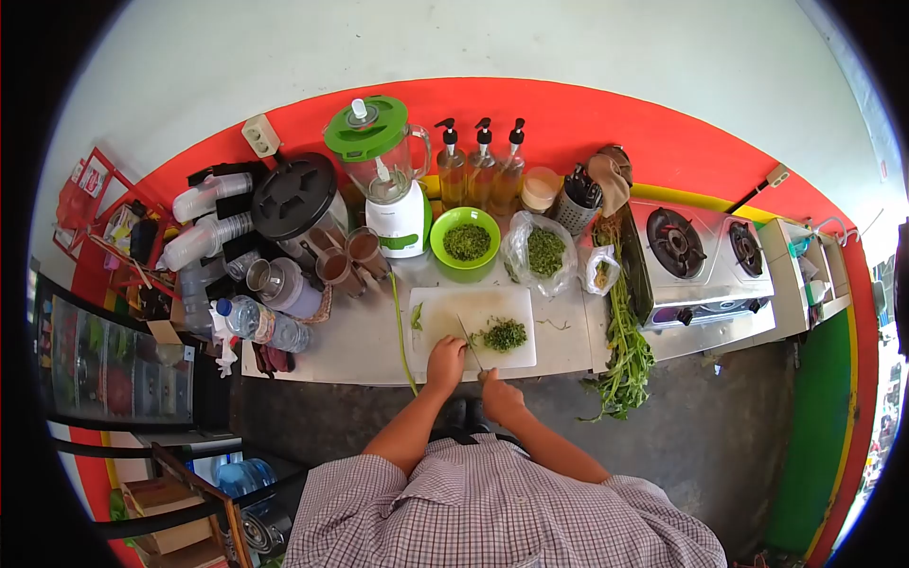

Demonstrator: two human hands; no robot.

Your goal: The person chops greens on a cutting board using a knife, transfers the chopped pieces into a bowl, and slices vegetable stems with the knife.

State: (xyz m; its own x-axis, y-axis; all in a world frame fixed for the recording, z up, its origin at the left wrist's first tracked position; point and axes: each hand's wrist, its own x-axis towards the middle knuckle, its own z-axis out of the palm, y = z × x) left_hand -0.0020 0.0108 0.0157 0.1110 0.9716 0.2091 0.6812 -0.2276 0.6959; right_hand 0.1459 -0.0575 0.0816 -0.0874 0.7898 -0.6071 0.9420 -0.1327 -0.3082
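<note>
My right hand (502, 395) is closed round the handle of a knife (470, 342), whose blade slants up and left over a white cutting board (436, 358). To the right of the blade lies a small heap of chopped green leaves (505, 333). My left hand (445, 365) rests at the board's front edge, just left of the knife, with its fingers curled together; anything inside them is hidden. A loose green leaf (417, 316) lies on the board's left side. Behind the board stands a green bowl (466, 273) with more chopped leaves in it.
Beyond the board are a plastic bag of greens (546, 254), a blender (393, 222) and several pump bottles (481, 170). Long leafy stalks (625, 355) hang over the counter edge beside a gas stove (705, 284). A water bottle (265, 325) lies at left.
</note>
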